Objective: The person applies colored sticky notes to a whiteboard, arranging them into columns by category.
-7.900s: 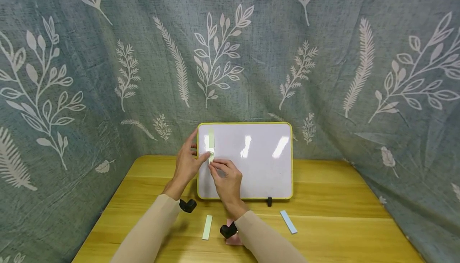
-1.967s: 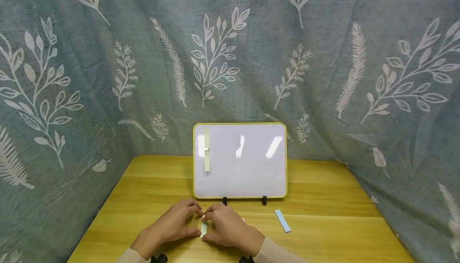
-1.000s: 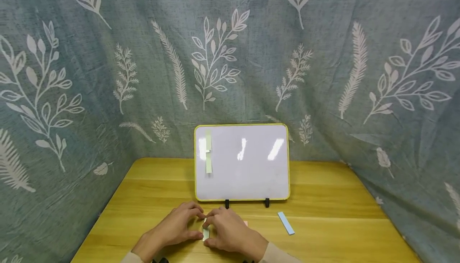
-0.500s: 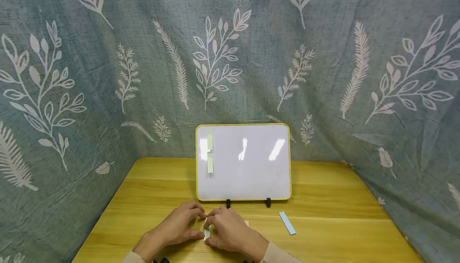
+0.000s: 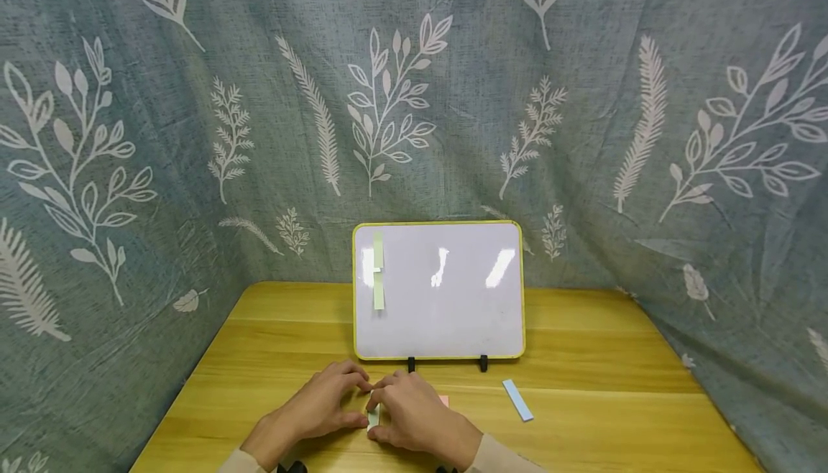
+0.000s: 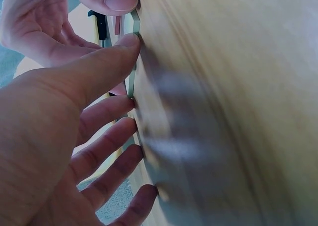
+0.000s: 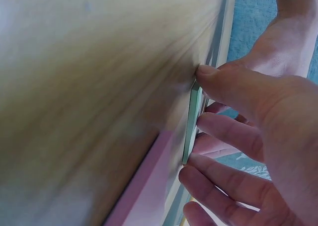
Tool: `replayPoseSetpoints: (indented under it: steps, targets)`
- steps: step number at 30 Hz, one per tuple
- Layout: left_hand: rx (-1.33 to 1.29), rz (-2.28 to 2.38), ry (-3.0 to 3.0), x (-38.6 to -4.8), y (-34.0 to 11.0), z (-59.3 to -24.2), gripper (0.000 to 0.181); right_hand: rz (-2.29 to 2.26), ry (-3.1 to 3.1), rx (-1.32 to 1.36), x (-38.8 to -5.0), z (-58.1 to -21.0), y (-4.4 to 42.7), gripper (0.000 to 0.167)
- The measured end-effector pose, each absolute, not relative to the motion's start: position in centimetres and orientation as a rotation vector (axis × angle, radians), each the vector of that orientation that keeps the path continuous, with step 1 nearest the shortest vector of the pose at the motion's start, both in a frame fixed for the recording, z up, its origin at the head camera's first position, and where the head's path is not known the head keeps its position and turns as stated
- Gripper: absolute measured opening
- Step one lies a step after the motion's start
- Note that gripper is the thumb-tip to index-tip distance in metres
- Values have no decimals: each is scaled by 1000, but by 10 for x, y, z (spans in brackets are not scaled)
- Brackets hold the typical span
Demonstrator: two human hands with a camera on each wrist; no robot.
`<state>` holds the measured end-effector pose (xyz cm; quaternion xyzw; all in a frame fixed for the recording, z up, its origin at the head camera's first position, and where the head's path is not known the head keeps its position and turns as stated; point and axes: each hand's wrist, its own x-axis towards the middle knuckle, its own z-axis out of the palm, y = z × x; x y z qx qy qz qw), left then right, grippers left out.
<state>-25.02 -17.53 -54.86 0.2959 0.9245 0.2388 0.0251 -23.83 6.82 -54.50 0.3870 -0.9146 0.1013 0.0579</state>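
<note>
Right hand's grip (image 5: 414, 412) crosses the green pad (image 5: 374, 419), covering part of it, and look, it blocks nearly all of the pink pad (image 5: 444, 401) from the head camera: just a corner peeks out! In the right wrist view that one runs off the bottom edge. Left hand's grip (image 6: 79, 131) is cropped at its own camera's left side. Sleeves (image 5: 501, 455) sliced off below. Bench (image 6: 238, 87) going blurry up close, and whiteboard (image 5: 446, 322) glare washing out patches of surface!
</note>
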Motion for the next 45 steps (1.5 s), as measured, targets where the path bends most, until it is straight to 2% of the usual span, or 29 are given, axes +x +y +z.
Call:
replayPoseSetpoints:
  steps: [17, 23, 34, 45]
  targets:
    - [923, 743, 2857, -248, -175, -551, 45, 344, -2738, 1225, -236, -547, 69, 18]
    - [920, 742, 2860, -247, -175, -552, 42, 305, -2741, 1215, -236, -549, 67, 23]
    - [903, 739, 2862, -251, -174, -551, 43, 291, -2697, 1229, -237, -545, 69, 17]
    - [917, 727, 2885, -250, -174, -553, 42, 270, -2755, 1216, -237, -543, 65, 23]
